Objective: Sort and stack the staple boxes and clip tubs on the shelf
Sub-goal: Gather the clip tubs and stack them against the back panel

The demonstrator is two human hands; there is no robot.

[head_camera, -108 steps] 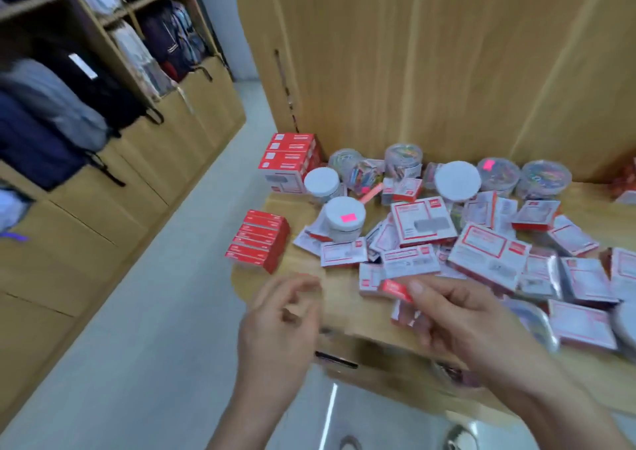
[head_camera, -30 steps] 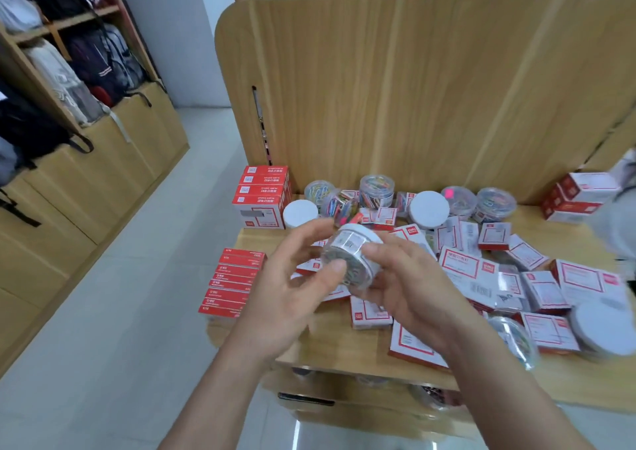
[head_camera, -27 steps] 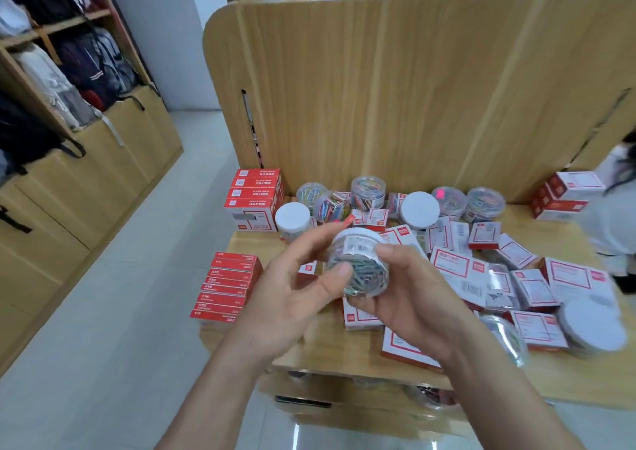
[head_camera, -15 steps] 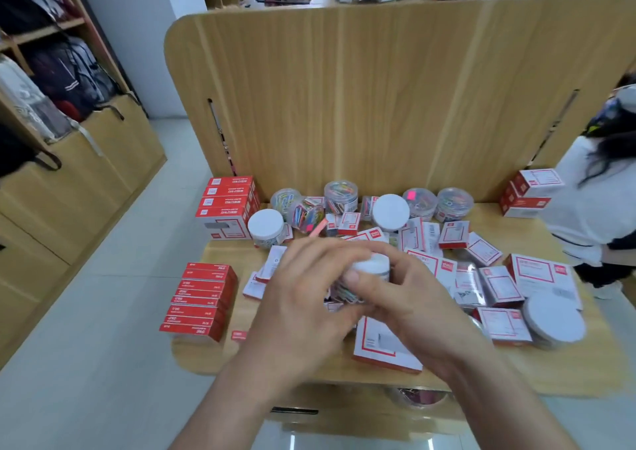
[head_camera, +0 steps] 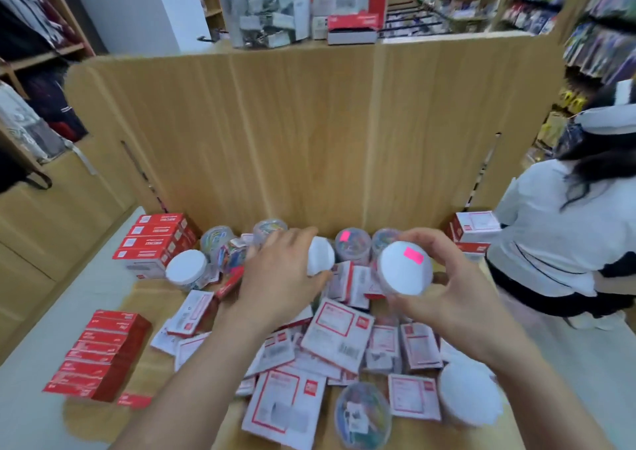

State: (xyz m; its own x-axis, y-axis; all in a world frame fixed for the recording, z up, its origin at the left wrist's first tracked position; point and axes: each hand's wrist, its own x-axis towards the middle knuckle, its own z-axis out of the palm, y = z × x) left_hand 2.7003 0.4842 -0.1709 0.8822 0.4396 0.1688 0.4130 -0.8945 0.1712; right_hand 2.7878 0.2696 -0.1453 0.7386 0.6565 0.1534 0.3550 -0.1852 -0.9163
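My right hand (head_camera: 451, 291) grips a white-lidded clip tub (head_camera: 404, 269) with a pink sticker, lifted above the shelf. My left hand (head_camera: 280, 270) curls around another white-lidded tub (head_camera: 320, 255) at the back of the shelf. Loose white-and-red staple boxes (head_camera: 335, 336) lie scattered over the wooden shelf (head_camera: 155, 377). Clear clip tubs (head_camera: 352, 245) stand along the back panel. Red staple boxes sit stacked at the back left (head_camera: 155, 241) and in a row at the front left (head_camera: 99, 353).
A tall wooden back panel (head_camera: 309, 133) rises behind the shelf. A person in a white top (head_camera: 550, 236) stands close on the right. More white-lidded tubs sit at left (head_camera: 187, 270) and front right (head_camera: 468, 394); a clear tub (head_camera: 363, 411) lies near the front.
Both hands held one tub together in front of me; now they are apart and further back, the right one holding a pink-stickered tub and the left one gripping another. The view tilted up.
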